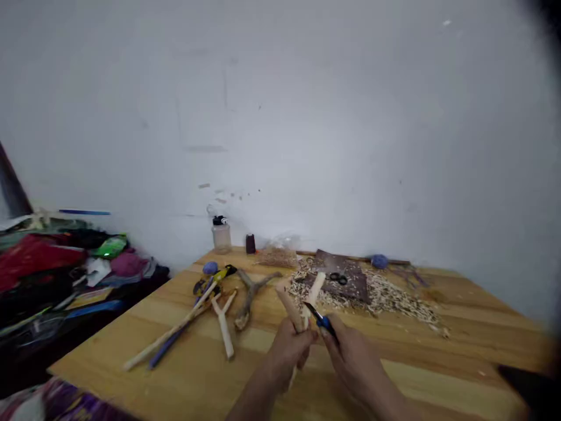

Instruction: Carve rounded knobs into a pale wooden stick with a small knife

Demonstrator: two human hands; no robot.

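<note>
My left hand point(284, 351) is closed around the lower part of a peeled, Y-shaped forked stick point(316, 286), whose two prongs point up and away from me. In my right hand point(350, 354) is a knife point(324, 322) with a blue handle, gripped with the dark blade angled up to the left. The blade lies at the fork between the prongs; whether it touches the wood I cannot tell. Left of my hands lie a smaller pale forked stick point(224, 330) and a thicker forked stick with bark point(249, 298).
Wood shavings point(403, 301) are scattered around dark sheets point(355, 283) with scissors point(338, 278) on top. A long pale stick point(162, 341), a blue rod point(169, 345), and a yellow-black tool point(225, 272) lie left. A bottle point(221, 238) stands by the wall. Clothes point(39, 263) are piled far left.
</note>
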